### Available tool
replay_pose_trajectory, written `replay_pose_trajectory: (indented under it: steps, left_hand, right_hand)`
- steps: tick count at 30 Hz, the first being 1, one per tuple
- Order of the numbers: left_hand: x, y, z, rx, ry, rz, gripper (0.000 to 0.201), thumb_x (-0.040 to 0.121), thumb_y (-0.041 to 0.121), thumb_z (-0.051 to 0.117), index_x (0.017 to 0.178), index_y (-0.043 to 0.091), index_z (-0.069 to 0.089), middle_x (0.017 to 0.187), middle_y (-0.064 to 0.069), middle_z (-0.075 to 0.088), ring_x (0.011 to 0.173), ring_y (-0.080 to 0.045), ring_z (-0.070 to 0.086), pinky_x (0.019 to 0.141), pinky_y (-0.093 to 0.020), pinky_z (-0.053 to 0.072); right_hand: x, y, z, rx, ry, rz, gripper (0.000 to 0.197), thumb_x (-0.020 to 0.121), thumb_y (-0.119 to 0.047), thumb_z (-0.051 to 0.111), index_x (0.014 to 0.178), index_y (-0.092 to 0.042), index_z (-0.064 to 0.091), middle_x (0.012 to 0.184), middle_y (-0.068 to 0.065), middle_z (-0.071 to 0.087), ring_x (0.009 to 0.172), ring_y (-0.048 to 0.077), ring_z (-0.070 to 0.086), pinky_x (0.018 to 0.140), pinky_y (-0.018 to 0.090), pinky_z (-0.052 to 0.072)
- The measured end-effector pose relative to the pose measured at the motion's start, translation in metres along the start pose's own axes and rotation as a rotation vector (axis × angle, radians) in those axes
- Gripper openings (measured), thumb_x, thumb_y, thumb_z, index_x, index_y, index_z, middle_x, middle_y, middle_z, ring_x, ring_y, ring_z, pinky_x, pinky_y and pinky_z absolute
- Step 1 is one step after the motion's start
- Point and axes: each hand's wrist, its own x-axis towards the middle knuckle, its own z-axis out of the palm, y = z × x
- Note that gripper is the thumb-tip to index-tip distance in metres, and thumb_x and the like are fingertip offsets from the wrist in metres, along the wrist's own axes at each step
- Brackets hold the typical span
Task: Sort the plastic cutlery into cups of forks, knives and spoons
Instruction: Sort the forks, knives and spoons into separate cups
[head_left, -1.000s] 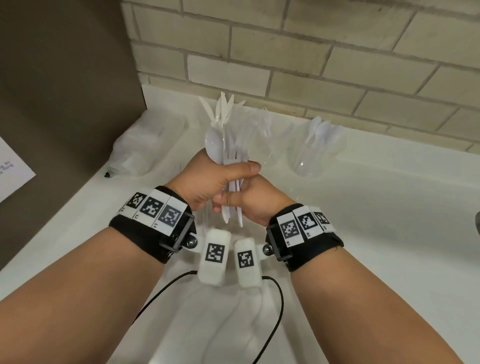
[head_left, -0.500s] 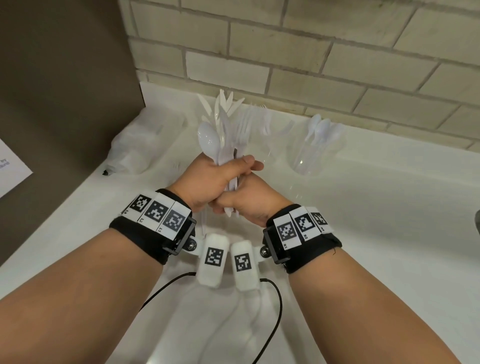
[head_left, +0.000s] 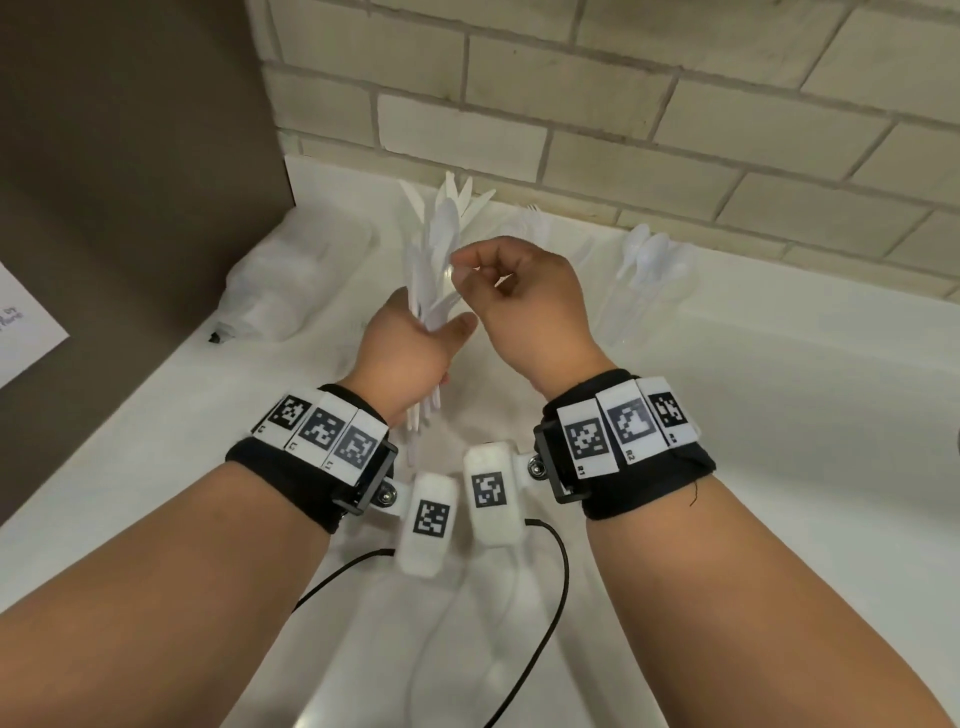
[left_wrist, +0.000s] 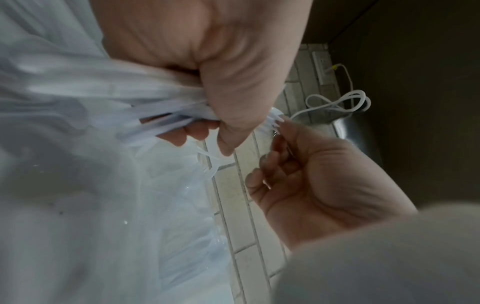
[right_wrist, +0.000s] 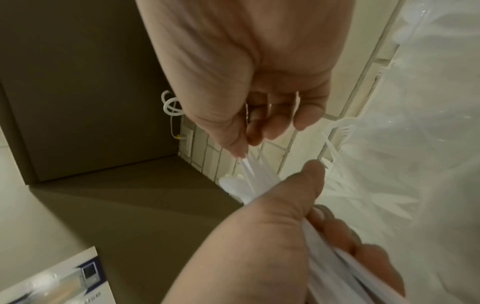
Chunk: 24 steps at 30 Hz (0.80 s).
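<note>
The left hand (head_left: 410, 353) grips a light, slick bundle of cutlery (head_left: 439, 244) by the handles, while the right hand (head_left: 524, 296) pinches one piece's top, best drawn straight up.

Two hands (head_left: 410, 353) (head_left: 524, 296), one cutlery bundle (head_left: 441, 244), two visible cups (head_left: 644, 291) (head_left: 540, 234).

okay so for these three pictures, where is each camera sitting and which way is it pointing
Head: worn on the head, looking forward and down at the white counter and brick wall; both forearms, wristbands and hands show.
Left wrist: looks along the left hand gripping the cutlery bundle; the right hand is opposite.
Right wrist: looks along the right hand toward the left hand.
Shared: all three views show both hands and the bundle.
</note>
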Motion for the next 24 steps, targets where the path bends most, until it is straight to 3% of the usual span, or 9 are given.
replay_pose_trajectory:
  steps: [3, 6, 9, 12, 15, 17, 20, 24]
  left_hand:
    - [0.000, 0.001, 0.002, 0.019, -0.029, -0.022, 0.040, 0.083, 0.032, 0.067, 0.115, 0.013, 0.053, 0.088, -0.013, 0.066, 0.059, -0.021, 0.065, 0.061, -0.040, 0.060]
    - [-0.001, 0.003, 0.004, 0.072, -0.086, 0.000, 0.040, 0.084, 0.030, 0.062, 0.118, 0.014, 0.049, 0.094, -0.010, 0.066, 0.067, -0.025, 0.070, 0.063, -0.050, 0.059]
    - [-0.002, 0.005, 0.007, 0.220, -0.052, 0.055, 0.039, 0.088, 0.029, 0.056, 0.121, 0.011, 0.045, 0.091, -0.002, 0.059, 0.072, -0.026, 0.065, 0.061, -0.044, 0.058]
    - [-0.003, 0.004, 0.010, 0.336, 0.025, 0.103, 0.033, 0.092, 0.024, 0.054, 0.112, 0.001, 0.042, 0.083, -0.007, 0.055, 0.073, -0.030, 0.057, 0.056, -0.032, 0.043]
    - [-0.003, 0.003, 0.012, 0.390, 0.032, 0.150, 0.026, 0.092, 0.024, 0.055, 0.101, 0.004, 0.039, 0.076, -0.007, 0.052, 0.067, -0.027, 0.050, 0.050, -0.030, 0.033]
    - [-0.002, 0.001, 0.012, 0.430, 0.020, 0.157, 0.025, 0.092, 0.022, 0.054, 0.096, 0.008, 0.034, 0.070, -0.001, 0.046, 0.063, -0.025, 0.045, 0.049, -0.032, 0.028]
    - [-0.002, -0.003, 0.012, 0.471, -0.003, 0.193, 0.023, 0.091, 0.015, 0.054, 0.095, 0.008, 0.032, 0.065, 0.000, 0.043, 0.057, -0.026, 0.044, 0.049, -0.030, 0.028]
    - [-0.001, -0.007, 0.013, 0.519, -0.026, 0.205, 0.019, 0.090, 0.010, 0.052, 0.098, 0.005, 0.036, 0.061, 0.003, 0.040, 0.051, -0.020, 0.041, 0.045, -0.028, 0.025]
  right_hand:
    - [0.001, 0.002, 0.000, -0.065, 0.004, 0.049, 0.013, 0.089, -0.032, 0.063, 0.080, -0.023, 0.067, 0.069, -0.017, 0.059, 0.058, -0.009, 0.053, 0.057, 0.003, 0.039]
    - [0.000, 0.003, 0.000, -0.052, 0.045, 0.085, 0.019, 0.087, -0.036, 0.066, 0.074, -0.022, 0.066, 0.065, -0.018, 0.059, 0.061, -0.005, 0.055, 0.063, 0.011, 0.042]
    - [0.000, 0.003, 0.000, -0.007, 0.157, 0.106, 0.026, 0.080, -0.037, 0.072, 0.063, -0.024, 0.057, 0.061, -0.014, 0.057, 0.060, 0.002, 0.054, 0.065, 0.021, 0.047]
    - [0.001, 0.005, 0.001, -0.029, 0.118, 0.120, 0.027, 0.083, -0.036, 0.069, 0.061, -0.027, 0.056, 0.062, -0.015, 0.058, 0.061, 0.004, 0.055, 0.066, 0.023, 0.046]
    - [0.002, 0.007, 0.000, -0.021, 0.103, 0.125, 0.022, 0.087, -0.029, 0.066, 0.067, -0.021, 0.061, 0.065, -0.013, 0.058, 0.063, 0.003, 0.054, 0.068, 0.021, 0.046]
    - [0.004, 0.007, -0.001, 0.017, 0.175, 0.115, 0.022, 0.090, -0.026, 0.062, 0.070, -0.019, 0.057, 0.067, -0.009, 0.057, 0.063, 0.005, 0.053, 0.067, 0.022, 0.046]
    - [0.008, 0.003, -0.005, 0.215, 0.367, 0.123, 0.022, 0.097, -0.027, 0.049, 0.075, -0.024, 0.045, 0.077, 0.001, 0.068, 0.073, 0.019, 0.064, 0.078, 0.036, 0.053]
    - [0.010, -0.016, -0.020, 0.453, 0.529, 0.032, 0.018, 0.102, -0.027, 0.033, 0.085, -0.025, 0.037, 0.062, -0.002, 0.068, 0.068, 0.023, 0.069, 0.076, 0.041, 0.056]
